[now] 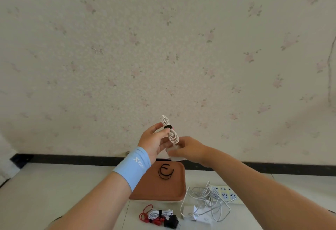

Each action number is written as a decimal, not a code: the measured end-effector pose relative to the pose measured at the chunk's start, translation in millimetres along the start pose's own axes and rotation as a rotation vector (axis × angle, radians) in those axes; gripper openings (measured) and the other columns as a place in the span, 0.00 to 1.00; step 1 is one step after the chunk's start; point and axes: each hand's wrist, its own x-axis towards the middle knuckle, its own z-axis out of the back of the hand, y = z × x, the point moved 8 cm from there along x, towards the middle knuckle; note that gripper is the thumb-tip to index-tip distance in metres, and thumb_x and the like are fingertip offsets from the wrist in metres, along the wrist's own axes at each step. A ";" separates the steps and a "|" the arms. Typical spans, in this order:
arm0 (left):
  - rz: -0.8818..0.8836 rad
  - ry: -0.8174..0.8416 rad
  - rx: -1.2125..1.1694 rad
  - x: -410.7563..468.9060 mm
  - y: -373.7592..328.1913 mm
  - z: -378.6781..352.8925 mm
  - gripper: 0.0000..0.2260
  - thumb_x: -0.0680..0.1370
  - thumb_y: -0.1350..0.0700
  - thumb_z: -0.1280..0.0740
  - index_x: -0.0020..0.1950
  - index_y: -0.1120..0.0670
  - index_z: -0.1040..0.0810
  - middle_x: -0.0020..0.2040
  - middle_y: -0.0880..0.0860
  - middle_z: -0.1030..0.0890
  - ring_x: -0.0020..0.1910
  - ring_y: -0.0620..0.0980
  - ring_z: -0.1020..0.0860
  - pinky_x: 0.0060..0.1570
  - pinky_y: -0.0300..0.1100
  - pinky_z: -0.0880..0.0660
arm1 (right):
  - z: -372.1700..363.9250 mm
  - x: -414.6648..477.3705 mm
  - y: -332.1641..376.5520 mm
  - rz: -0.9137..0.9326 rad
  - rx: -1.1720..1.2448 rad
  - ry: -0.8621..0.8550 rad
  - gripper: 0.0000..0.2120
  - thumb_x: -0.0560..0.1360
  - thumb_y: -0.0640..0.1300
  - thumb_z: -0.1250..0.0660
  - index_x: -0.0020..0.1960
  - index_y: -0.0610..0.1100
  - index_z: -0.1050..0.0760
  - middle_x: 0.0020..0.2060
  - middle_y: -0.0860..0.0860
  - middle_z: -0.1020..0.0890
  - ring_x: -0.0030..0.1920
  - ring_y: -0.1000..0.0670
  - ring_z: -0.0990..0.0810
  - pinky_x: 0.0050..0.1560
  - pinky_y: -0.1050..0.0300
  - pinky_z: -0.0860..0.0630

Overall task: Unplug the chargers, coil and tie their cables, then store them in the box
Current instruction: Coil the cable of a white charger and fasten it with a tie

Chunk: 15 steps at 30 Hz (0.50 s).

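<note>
While the left hand point(154, 141), with a light blue wristband point(131, 168) on its wrist, pinches a coiled white cable point(170, 133) between thumb and fingertips, the right hand point(189, 150) curls its fingers round a white charger block point(175, 157) just beneath that coil. Both hands are raised in front of a flowered wall point(163, 48). A black tie point(168, 127) wraps the middle of the coil, which stands nearly upright above the left thumb.

Below both hands, on the pale tiled floor point(54, 184), lies a shallow brown box point(154, 190) holding loose black ties point(165, 171). Below the right hand, just beside the box, a white power strip point(225, 194) lies partly under a tangle of loose white cables point(205, 198), with two white chargers point(189, 213) nearer the person. Below the left hand, nearer than the box, rest a tied white cable bundle point(160, 213), a red cable point(144, 214) and a black charger point(171, 221).
</note>
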 end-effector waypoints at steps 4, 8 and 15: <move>0.009 -0.002 0.114 3.4 14.1 24.5 0.14 0.78 0.59 0.30 0.64 0.54 0.22 0.54 0.54 0.15 0.52 0.50 0.16 0.50 0.44 0.24 | -14.0 7.2 -11.9 -0.046 0.130 0.042 0.08 0.76 0.46 0.29 0.53 0.45 0.21 0.54 0.39 0.17 0.43 0.48 0.18 0.45 0.52 0.18; -0.012 -0.116 0.259 6.5 21.4 53.3 0.04 0.75 0.61 0.27 0.49 0.56 0.17 0.50 0.55 0.15 0.50 0.50 0.18 0.45 0.41 0.25 | -19.1 10.7 -26.6 -0.121 0.106 0.043 0.12 0.80 0.43 0.34 0.62 0.43 0.26 0.52 0.41 0.22 0.44 0.44 0.19 0.36 0.55 0.20; -0.067 -0.030 0.818 13.8 30.0 76.6 0.24 0.71 0.62 0.26 0.62 0.44 0.25 0.50 0.54 0.19 0.47 0.52 0.19 0.52 0.44 0.21 | -22.3 12.7 -60.4 -0.148 -0.039 0.087 0.23 0.72 0.35 0.28 0.63 0.48 0.29 0.56 0.40 0.24 0.40 0.45 0.20 0.32 0.58 0.23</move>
